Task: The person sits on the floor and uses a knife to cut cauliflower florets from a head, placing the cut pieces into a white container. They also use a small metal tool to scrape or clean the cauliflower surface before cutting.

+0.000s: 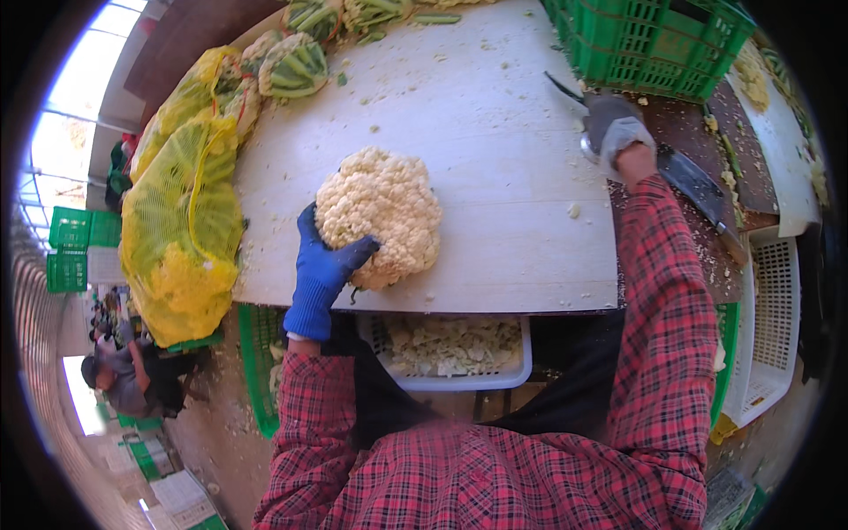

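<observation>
My left hand, in a blue knit glove, grips the lower left side of a large cauliflower head on the white tabletop. At the table's right edge is my right hand, in a dark glove with a pale covering near the wrist. It is beside a knife's dark narrow blade and a shiny metal piece; its fingers are hidden, so its grip cannot be made out. A cleaver with a wooden handle lies on the brown board, to the right of my right forearm.
Yellow mesh bags of cauliflower line the left edge, with leafy heads behind. A green crate stands at the back right. Below the table edge is a white basket of trimmings. White crates stand right. A person is far left.
</observation>
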`<move>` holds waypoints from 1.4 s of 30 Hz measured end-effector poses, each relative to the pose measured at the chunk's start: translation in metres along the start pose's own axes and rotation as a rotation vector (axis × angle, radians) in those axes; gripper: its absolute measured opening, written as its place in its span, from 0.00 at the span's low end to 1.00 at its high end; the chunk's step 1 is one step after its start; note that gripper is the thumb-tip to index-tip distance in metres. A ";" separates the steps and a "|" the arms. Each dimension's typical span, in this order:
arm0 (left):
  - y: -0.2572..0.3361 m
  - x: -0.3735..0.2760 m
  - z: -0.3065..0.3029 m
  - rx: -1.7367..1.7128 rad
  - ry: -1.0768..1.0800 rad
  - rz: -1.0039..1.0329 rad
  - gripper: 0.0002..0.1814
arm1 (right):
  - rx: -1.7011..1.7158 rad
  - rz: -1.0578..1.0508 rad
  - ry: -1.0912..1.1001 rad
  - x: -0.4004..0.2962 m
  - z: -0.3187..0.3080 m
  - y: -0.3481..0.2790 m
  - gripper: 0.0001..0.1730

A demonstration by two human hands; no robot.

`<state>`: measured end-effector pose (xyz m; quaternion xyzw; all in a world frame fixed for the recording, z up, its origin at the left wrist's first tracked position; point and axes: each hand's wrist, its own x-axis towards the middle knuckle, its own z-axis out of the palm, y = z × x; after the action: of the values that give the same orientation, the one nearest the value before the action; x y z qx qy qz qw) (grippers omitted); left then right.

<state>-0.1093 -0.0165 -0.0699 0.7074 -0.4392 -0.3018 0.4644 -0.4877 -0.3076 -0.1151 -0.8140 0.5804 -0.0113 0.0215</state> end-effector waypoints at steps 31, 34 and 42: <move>0.024 0.063 -0.016 0.114 -0.232 0.312 0.31 | 0.243 -0.082 -0.067 -0.033 0.003 0.020 0.41; 0.025 0.057 -0.010 -0.140 -0.242 0.021 0.31 | 0.362 -0.054 -0.244 -0.021 -0.001 0.017 0.46; 0.022 0.033 -0.001 -0.458 0.029 -0.139 0.27 | 0.149 -0.006 -0.246 -0.021 -0.003 0.001 0.53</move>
<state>-0.1016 -0.0495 -0.0499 0.6164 -0.3029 -0.4146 0.5970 -0.4952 -0.2881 -0.1121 -0.8070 0.5685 0.0455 0.1531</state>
